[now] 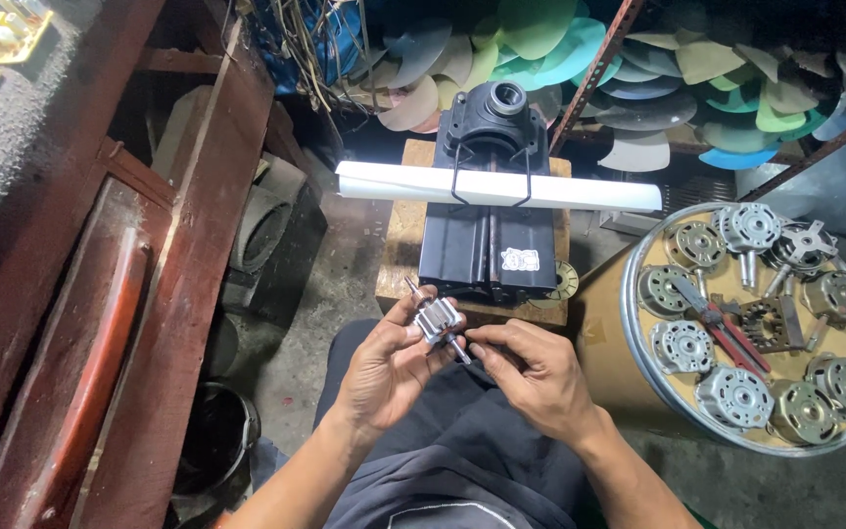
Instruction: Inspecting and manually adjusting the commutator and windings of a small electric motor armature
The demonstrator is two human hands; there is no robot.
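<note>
**Rotor held over the lap, in front of the black press**

Just in front of the black press, over the seated person's lap, a small metal rotor with a thin shaft sticking out both ends is held between two bare hands. The left hand has its thumb and fingers closed around the ribbed body of the rotor, gripping it from below and from the near side. The right hand comes in from the other side, its thumb and forefinger pinched together on the lower end of the shaft; its remaining fingers are curled loosely inward.

The press stands on a wooden block, and the rotor hangs just off the near edge of that block, tilted so one shaft end points up and away toward the press. Across the top of the press lies a white tube, held under a bent wire loop.

To the right of the press, well apart from the hands, a round metal tray carries a ring of small motor housings, with red-handled pliers lying among them. Behind the press, plastic fan blades in green, teal and grey are heaped up. To the left of the press runs a dark red wooden bench, and below it, near the floor, sits a black bucket.
</note>
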